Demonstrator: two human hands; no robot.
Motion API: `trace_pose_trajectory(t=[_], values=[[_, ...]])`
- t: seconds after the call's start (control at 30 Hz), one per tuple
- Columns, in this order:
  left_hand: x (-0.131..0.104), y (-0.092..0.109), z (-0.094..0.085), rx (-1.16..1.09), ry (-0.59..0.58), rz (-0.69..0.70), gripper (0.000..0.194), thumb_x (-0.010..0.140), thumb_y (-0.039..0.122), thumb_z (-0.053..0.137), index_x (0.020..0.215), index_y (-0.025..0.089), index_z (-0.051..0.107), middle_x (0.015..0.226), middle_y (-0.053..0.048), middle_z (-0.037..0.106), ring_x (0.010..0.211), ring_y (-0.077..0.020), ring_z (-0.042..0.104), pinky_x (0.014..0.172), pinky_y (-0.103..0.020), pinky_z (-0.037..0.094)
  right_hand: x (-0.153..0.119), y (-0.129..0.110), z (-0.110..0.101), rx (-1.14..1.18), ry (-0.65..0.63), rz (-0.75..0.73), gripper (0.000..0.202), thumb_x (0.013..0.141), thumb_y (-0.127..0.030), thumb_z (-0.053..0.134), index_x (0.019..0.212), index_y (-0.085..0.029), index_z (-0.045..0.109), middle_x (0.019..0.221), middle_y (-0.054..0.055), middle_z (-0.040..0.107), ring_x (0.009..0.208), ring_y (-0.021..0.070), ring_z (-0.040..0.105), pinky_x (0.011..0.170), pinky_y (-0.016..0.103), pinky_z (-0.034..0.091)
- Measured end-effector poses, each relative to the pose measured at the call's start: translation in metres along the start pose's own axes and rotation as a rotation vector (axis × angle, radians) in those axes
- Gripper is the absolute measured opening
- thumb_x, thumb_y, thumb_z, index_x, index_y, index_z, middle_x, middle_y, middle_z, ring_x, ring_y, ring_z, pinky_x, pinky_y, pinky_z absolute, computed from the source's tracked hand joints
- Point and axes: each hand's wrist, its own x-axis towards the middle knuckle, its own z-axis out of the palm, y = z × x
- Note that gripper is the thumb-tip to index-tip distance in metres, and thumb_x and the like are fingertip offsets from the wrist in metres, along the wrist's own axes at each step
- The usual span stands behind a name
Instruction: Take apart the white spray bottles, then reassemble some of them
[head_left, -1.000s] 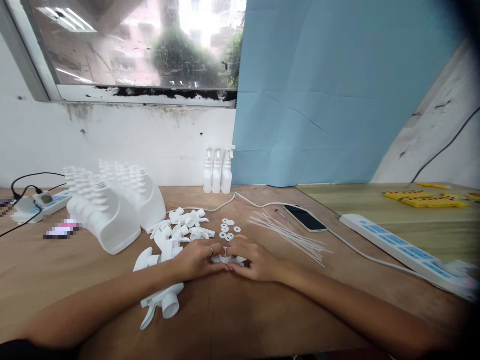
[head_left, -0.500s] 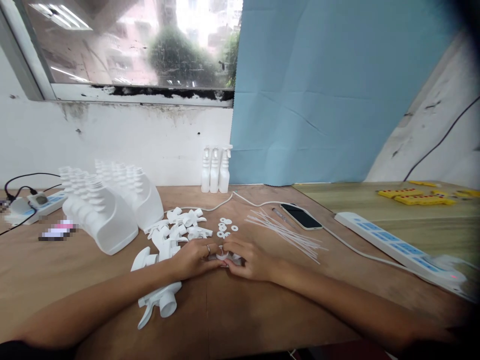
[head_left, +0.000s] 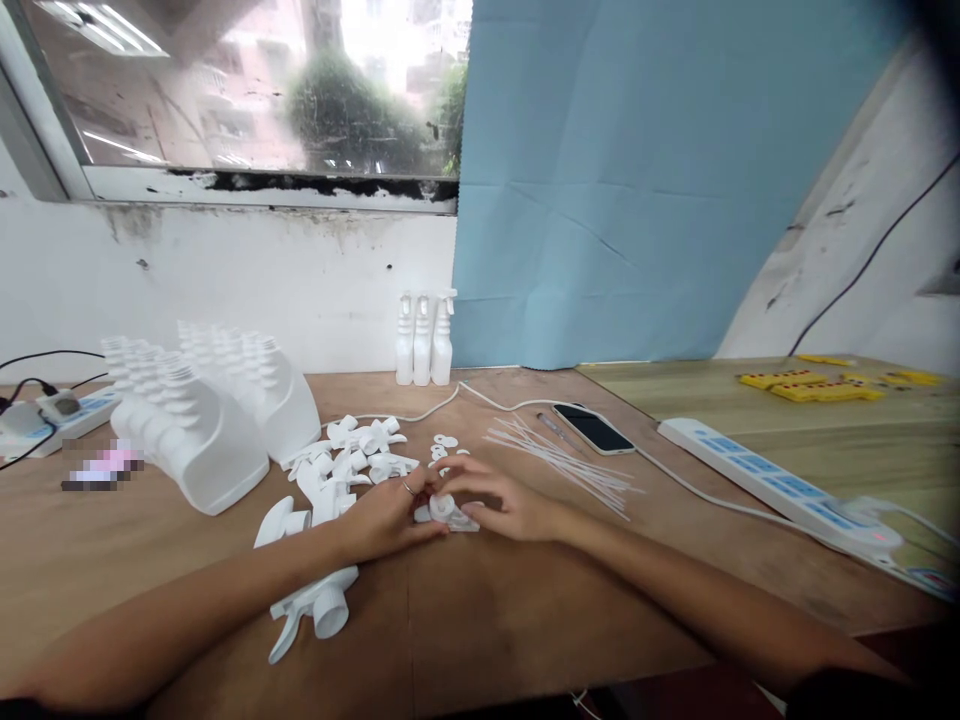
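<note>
In the middle of the table my left hand is closed on a white spray trigger head, whose round collar faces me. My right hand curves over its right side with fingers and thumb apart. Its thumb is near or against the trigger head; contact is hard to make out. Just beyond my fingertips lie several thin white ring washers, partly hidden by the right fingers. A pile of white trigger heads lies left of the washers. Another trigger head rests on the near side of my left forearm.
White spray bottles lie stacked at left, and three stand upright by the wall. At right are thin white tubes, a phone, a pen, a power strip with its cable, and yellow pieces.
The right fingers have loosened and spread from the trigger head, showing its round collar. The right fingertips have come up toward the washers. The whole view has shifted slightly.
</note>
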Motion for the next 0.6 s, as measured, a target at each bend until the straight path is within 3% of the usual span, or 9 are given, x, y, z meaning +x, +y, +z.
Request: trace_pose_trajectory(t=[0.07,0.13,0.2,0.27,0.33,0.43,0.6], values=[[0.001,0.004,-0.001,0.029,-0.013,-0.022,0.043,0.083,0.041,0.063,0.116,0.022,0.044,0.087,-0.001,0.061,0.074,-0.0178,0.057,0.065,-0.029,0.043,-0.002,0.013,-0.014,-0.006,0.073,0.109,0.029,0.092,-0.019,0.048,0.12,-0.019,0.056,0.113,0.01,0.064,0.104,0.0188,0.061,0.093,0.036,0.047],[0.002,0.008,-0.003,0.052,-0.028,-0.039,0.044,0.083,0.041,0.063,0.119,0.022,0.046,0.08,0.001,0.059,0.071,-0.0177,0.056,0.063,-0.028,0.041,-0.006,0.03,-0.034,-0.163,0.114,0.273,0.031,0.093,-0.022,0.046,0.124,-0.02,0.054,0.097,0.006,0.069,0.091,0.018,0.064,0.086,0.034,0.048],[0.002,0.01,-0.005,0.074,-0.048,-0.028,0.038,0.084,0.041,0.062,0.115,0.022,0.05,0.082,0.0,0.059,0.072,-0.0177,0.056,0.063,-0.028,0.04,-0.015,0.047,-0.057,-0.458,0.028,0.392,0.02,0.091,-0.025,0.05,0.103,-0.018,0.065,0.092,0.008,0.069,0.087,0.0204,0.063,0.084,0.033,0.045],[0.002,0.01,-0.007,0.086,-0.065,-0.006,0.031,0.084,0.041,0.061,0.109,0.022,0.054,0.088,-0.001,0.06,0.075,-0.0179,0.056,0.064,-0.028,0.04,-0.026,0.064,-0.079,-0.67,-0.085,0.545,0.015,0.086,-0.027,0.057,0.08,-0.016,0.066,0.085,0.01,0.067,0.088,0.0225,0.061,0.08,0.03,0.042],[0.002,0.011,-0.008,0.09,-0.073,0.004,0.029,0.084,0.04,0.06,0.105,0.022,0.053,0.091,-0.002,0.06,0.077,-0.0182,0.056,0.065,-0.028,0.041,-0.038,0.078,-0.094,-0.701,-0.106,0.61,0.014,0.079,-0.028,0.065,0.072,-0.015,0.063,0.081,0.011,0.066,0.081,0.0225,0.06,0.071,0.028,0.04],[0.002,0.011,-0.008,0.105,-0.075,0.01,0.027,0.084,0.039,0.06,0.104,0.022,0.052,0.093,-0.002,0.061,0.079,-0.0188,0.057,0.066,-0.028,0.041,-0.05,0.091,-0.101,-0.675,-0.115,0.662,0.015,0.077,-0.027,0.064,0.067,-0.015,0.061,0.074,0.009,0.064,0.068,0.019,0.057,0.06,0.026,0.036],[0.002,0.013,-0.008,0.144,-0.118,-0.025,0.029,0.086,0.041,0.057,0.107,0.022,0.051,0.09,-0.002,0.063,0.078,-0.0196,0.059,0.066,-0.028,0.041,-0.05,0.098,-0.097,-0.616,-0.089,0.682,0.015,0.078,-0.02,0.058,0.065,-0.015,0.062,0.07,0.007,0.064,0.069,0.0175,0.057,0.06,0.025,0.034]])
